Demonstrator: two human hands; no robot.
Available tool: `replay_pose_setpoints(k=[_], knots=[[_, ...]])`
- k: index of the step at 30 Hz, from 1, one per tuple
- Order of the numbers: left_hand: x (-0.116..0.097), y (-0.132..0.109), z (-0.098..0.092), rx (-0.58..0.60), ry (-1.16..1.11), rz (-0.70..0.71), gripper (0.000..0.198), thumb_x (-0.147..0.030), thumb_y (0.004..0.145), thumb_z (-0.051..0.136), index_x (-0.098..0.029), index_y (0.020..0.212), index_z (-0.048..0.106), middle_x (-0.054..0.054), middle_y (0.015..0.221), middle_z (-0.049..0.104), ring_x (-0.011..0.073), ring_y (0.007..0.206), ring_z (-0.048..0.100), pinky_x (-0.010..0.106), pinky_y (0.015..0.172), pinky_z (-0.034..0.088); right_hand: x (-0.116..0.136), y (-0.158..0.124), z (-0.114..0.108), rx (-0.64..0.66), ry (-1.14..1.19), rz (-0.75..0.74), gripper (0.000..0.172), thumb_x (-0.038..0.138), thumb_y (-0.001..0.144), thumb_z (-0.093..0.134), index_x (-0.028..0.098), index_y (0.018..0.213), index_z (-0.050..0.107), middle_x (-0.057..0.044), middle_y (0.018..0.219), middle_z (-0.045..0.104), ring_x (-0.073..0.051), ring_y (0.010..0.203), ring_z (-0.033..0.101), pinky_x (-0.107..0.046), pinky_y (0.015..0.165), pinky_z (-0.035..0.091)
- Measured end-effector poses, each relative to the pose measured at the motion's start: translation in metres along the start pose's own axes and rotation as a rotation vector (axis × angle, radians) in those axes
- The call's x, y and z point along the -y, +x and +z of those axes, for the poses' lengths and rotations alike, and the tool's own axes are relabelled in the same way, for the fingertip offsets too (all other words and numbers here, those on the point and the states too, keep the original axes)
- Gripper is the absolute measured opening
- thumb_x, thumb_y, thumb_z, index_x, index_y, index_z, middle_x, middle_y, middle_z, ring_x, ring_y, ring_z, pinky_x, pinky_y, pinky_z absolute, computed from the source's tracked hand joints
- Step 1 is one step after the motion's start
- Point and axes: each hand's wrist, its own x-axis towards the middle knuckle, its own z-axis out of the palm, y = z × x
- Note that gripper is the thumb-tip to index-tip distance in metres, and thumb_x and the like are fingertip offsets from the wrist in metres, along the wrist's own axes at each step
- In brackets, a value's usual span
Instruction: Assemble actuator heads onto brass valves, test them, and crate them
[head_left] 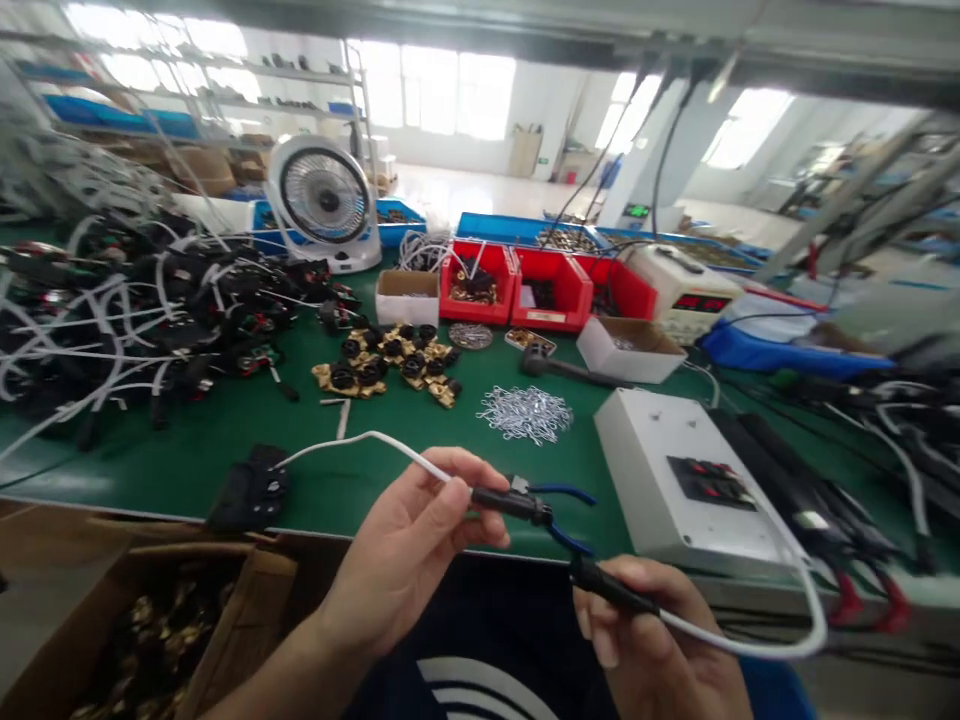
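My left hand (405,560) pinches a black cable connector (510,502) between thumb and fingers. From it a white cable (373,436) arcs left to a small black housing (251,490) at the table's front edge. Lower right, my right hand (667,635) is closed around a second black connector (611,587). That one's white cable (799,640) loops right and up over a grey box (645,480) with a black terminal panel. The connector ends face each other, a short gap apart. Blue-handled pliers (566,491) lie just behind the left connector.
Silver wire clips (526,413) lie in a pile ahead, beside brass fittings (390,360) with black knobs. Tangled cabled assemblies (150,310) cover the left. Red bins (551,288), a fan (326,200) and a power supply (682,290) stand behind. A carton (247,625) sits lower left.
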Motion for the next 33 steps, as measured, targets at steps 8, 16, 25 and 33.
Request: replay_pose_setpoints(k=[8, 16, 25, 33], knots=[[0.012, 0.004, 0.008, -0.045, 0.126, -0.021, 0.01, -0.026, 0.081, 0.077, -0.023, 0.09, 0.075, 0.0, 0.091, 0.069, 0.0055, 0.067, 0.065, 0.012, 0.065, 0.054, 0.004, 0.006, 0.013, -0.126, 0.037, -0.068, 0.013, 0.035, 0.088, 0.069, 0.027, 0.096, 0.073, 0.0, 0.069, 0.068, -0.009, 0.055, 0.059, -0.019, 0.052, 0.049], [0.017, 0.004, 0.009, -0.074, 0.178, 0.042, 0.008, -0.03, 0.081, 0.077, -0.026, 0.087, 0.075, -0.002, 0.087, 0.07, 0.0064, 0.07, 0.067, 0.011, 0.069, 0.055, 0.005, 0.004, 0.013, -0.122, 0.034, -0.062, 0.011, 0.034, 0.087, 0.071, 0.027, 0.095, 0.073, 0.002, 0.069, 0.07, -0.007, 0.055, 0.06, -0.016, 0.053, 0.05], [0.02, 0.0, 0.003, -0.075, 0.34, 0.102, 0.009, -0.029, 0.086, 0.071, -0.033, 0.093, 0.074, -0.004, 0.102, 0.069, 0.0108, 0.101, 0.063, 0.016, 0.088, 0.053, 0.004, 0.001, 0.013, -0.154, 0.043, -0.08, 0.011, 0.034, 0.088, 0.069, 0.028, 0.097, 0.074, 0.001, 0.07, 0.071, -0.007, 0.055, 0.061, -0.016, 0.054, 0.051], [0.014, 0.002, 0.003, -0.068, 0.493, 0.139, 0.007, -0.028, 0.086, 0.071, -0.03, 0.091, 0.074, -0.002, 0.098, 0.071, 0.0128, 0.096, 0.065, 0.021, 0.09, 0.054, 0.007, 0.008, 0.016, -0.214, 0.021, -0.097, 0.011, 0.033, 0.086, 0.072, 0.026, 0.092, 0.075, 0.001, 0.065, 0.07, -0.007, 0.052, 0.059, -0.015, 0.051, 0.05]])
